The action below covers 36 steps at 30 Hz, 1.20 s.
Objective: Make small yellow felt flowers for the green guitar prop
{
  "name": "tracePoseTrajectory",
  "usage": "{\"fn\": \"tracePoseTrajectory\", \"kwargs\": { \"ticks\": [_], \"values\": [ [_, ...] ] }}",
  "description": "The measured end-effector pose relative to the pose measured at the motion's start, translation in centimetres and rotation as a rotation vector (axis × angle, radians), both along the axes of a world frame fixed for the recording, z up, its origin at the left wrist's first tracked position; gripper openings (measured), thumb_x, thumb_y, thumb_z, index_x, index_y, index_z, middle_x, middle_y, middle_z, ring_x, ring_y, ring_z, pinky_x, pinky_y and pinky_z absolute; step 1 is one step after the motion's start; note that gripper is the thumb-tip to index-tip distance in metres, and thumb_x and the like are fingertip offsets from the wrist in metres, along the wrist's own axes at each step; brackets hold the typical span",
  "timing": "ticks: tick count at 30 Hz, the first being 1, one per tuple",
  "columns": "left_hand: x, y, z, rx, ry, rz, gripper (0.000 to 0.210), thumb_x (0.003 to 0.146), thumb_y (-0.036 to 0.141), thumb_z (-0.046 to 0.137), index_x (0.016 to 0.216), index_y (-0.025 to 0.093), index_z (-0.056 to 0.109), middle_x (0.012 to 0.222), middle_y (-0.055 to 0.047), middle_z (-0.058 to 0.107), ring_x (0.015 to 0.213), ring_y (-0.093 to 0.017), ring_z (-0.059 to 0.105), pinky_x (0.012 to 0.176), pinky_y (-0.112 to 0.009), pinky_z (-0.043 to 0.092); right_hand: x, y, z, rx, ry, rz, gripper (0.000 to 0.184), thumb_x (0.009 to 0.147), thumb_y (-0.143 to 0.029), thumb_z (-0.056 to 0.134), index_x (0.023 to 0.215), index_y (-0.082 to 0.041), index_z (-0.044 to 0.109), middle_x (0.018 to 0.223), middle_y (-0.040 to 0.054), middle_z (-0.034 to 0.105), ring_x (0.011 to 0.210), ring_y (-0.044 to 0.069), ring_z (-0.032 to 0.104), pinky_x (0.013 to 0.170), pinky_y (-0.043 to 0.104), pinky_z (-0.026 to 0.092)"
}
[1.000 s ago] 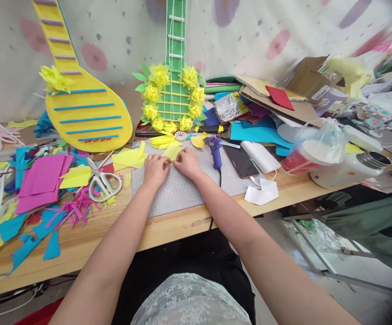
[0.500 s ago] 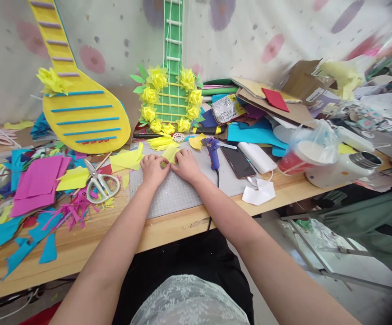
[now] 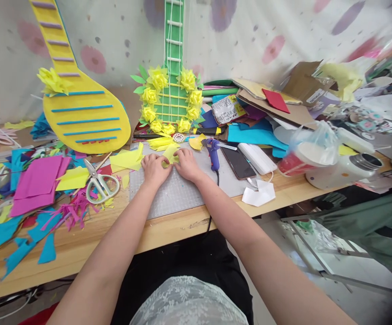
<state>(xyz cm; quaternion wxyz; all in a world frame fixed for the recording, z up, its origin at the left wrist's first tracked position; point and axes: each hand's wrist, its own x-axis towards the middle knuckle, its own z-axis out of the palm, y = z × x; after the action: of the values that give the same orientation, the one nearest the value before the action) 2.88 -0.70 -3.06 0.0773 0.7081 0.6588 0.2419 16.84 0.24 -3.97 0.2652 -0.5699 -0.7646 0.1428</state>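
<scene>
Between my two hands is a small piece of yellow crepe paper [image 3: 170, 155], pinched by both over the grey cutting mat [image 3: 168, 198]. My left hand [image 3: 154, 169] has its fingers closed on the paper's left side. Closed on the right side is my right hand [image 3: 186, 165], its fingertips close to the left thumb. Just beyond them lie several yellow paper strips [image 3: 160, 143]. A purple glue gun [image 3: 212, 154] rests to the right of my right hand. White-handled scissors [image 3: 101, 186] lie to the left of the mat.
A yellow paper guitar [image 3: 87, 117] and a green one with yellow flowers [image 3: 170, 99] lean at the back. A phone [image 3: 238, 162], a white power bank [image 3: 257, 158], a cup [image 3: 300, 158] and a bottle [image 3: 344, 169] stand or lie rightward. Magenta paper [image 3: 38, 183] and scraps cover the left.
My fingers have shifted slightly around the yellow paper, and a little more of it shows between them. Everything else on the table stays where it was.
</scene>
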Motion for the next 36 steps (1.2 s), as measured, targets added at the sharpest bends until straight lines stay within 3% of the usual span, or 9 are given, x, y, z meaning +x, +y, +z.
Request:
{"fn": "tracePoseTrajectory", "kwargs": {
  "ticks": [6,14,17,23,30,36],
  "values": [
    [-0.6,0.0,-0.1,-0.025,-0.019,-0.009,0.013,0.074,0.024,0.059,0.079,0.027,0.071,0.1,-0.007,0.058,0.11,-0.029,0.044,0.097,-0.045,0.029,0.0,-0.2,0.1,-0.028,-0.009,-0.002,0.034,0.079,-0.015,0.048,0.112,-0.013,0.051,0.121,0.0151,0.047,0.116,0.027,0.037,0.094,0.043,0.038],
    [-2.3,0.8,0.1,-0.045,-0.076,-0.067,0.05,0.065,0.0,0.043,0.101,0.025,0.068,0.111,-0.004,0.062,0.106,-0.022,0.053,0.096,-0.039,0.037,0.0,0.0,0.0,-0.033,0.019,-0.015,0.032,0.077,-0.016,0.049,0.108,-0.015,0.053,0.118,0.0142,0.049,0.114,0.027,0.04,0.096,0.043,0.037],
    [-3.0,1.5,0.6,-0.086,-0.063,-0.116,0.052,0.063,0.0,0.043,0.102,0.024,0.067,0.112,-0.003,0.064,0.103,-0.021,0.056,0.094,-0.037,0.039,0.3,0.5,-0.3,-0.019,0.108,-0.045,0.031,0.074,-0.014,0.047,0.104,-0.016,0.054,0.112,0.0123,0.052,0.111,0.025,0.043,0.097,0.042,0.036],
    [-3.8,2.4,1.9,-0.128,0.065,-0.276,0.032,0.069,0.011,0.051,0.093,0.022,0.069,0.095,-0.004,0.069,0.093,-0.023,0.059,0.091,-0.041,0.039,1.1,1.2,-0.3,-0.006,0.271,-0.119,0.035,0.067,-0.006,0.042,0.095,-0.017,0.058,0.102,0.0081,0.056,0.101,0.021,0.048,0.094,0.037,0.038],
    [-3.7,1.7,2.7,-0.083,0.173,-0.512,0.02,0.075,0.022,0.053,0.084,0.023,0.071,0.086,-0.004,0.07,0.088,-0.022,0.059,0.087,-0.038,0.04,0.8,0.3,0.4,-0.004,0.191,0.048,0.022,0.07,-0.009,0.049,0.078,-0.02,0.066,0.094,0.0055,0.053,0.1,0.02,0.047,0.095,0.036,0.036],
    [-4.3,1.7,2.7,0.019,0.176,-0.504,0.019,0.077,0.025,0.052,0.078,0.021,0.071,0.085,-0.006,0.064,0.091,-0.022,0.054,0.086,-0.036,0.041,0.7,0.1,0.6,-0.009,0.141,0.053,0.016,0.076,-0.016,0.054,0.084,-0.018,0.067,0.094,0.0061,0.053,0.098,0.019,0.047,0.094,0.034,0.036]
  ]
}}
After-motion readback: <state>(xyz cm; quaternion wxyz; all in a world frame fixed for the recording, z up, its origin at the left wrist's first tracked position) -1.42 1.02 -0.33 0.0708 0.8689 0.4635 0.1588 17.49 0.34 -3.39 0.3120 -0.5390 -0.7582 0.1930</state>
